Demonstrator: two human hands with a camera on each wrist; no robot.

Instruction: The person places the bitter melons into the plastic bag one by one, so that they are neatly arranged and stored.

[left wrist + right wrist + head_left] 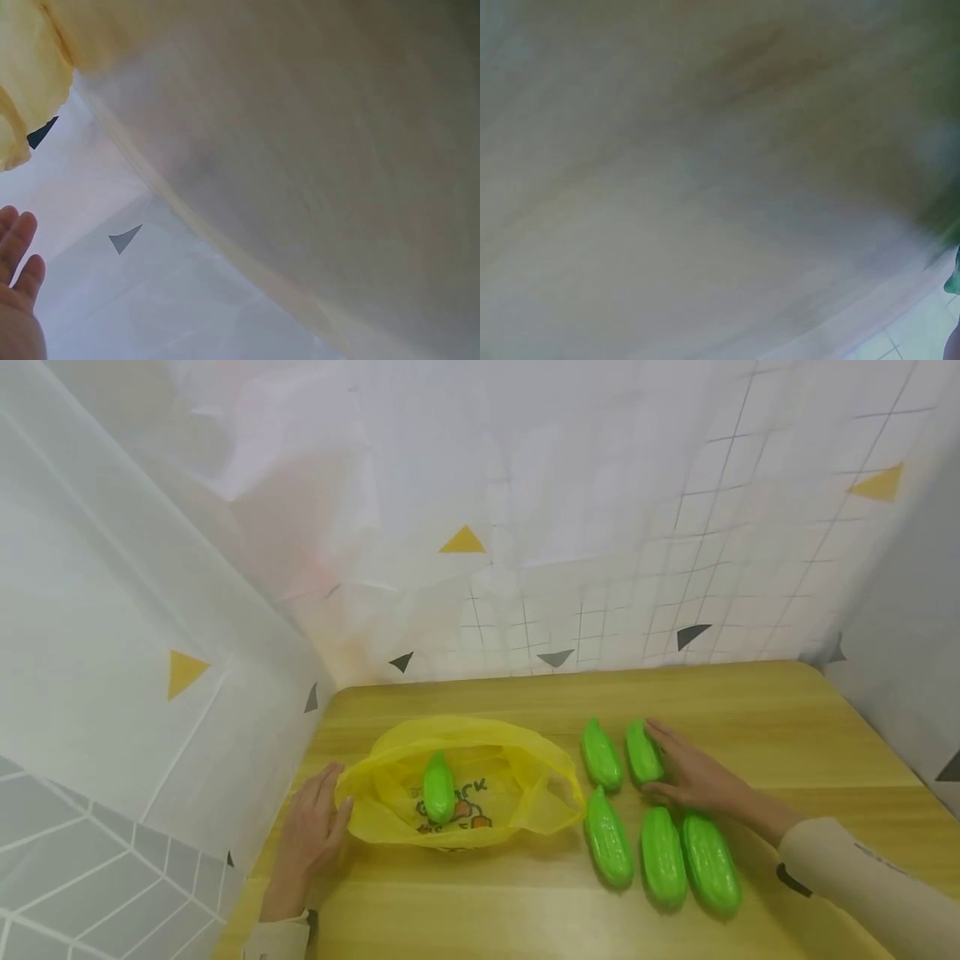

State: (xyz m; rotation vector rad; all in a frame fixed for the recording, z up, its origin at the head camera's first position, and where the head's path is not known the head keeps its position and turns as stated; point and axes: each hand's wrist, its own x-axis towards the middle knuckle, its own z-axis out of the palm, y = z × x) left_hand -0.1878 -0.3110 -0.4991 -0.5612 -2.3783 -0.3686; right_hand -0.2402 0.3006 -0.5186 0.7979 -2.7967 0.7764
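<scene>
A yellow plastic bag [465, 839] lies with its mouth towards me, one shiny green cucumber [438, 789] inside it. Beside its left edge is my left hand [307, 827], fingers fairly straight; the left wrist view shows these fingers [16, 247] apart from the bag [34, 67]. My right hand [693, 772] holds another cucumber [642, 752], fingers at its far end and thumb by its near end. Around it lie more cucumbers: one to the left [602, 756], several nearer me [663, 858]. The right wrist view catches only a green tip [952, 279] at its edge.
The wooden table [480, 902] has its far edge against a white covered wall [525, 568] with triangles and grid lines. Another covered wall [135, 693] stands along the left side, and a grey one [907, 635] on the right.
</scene>
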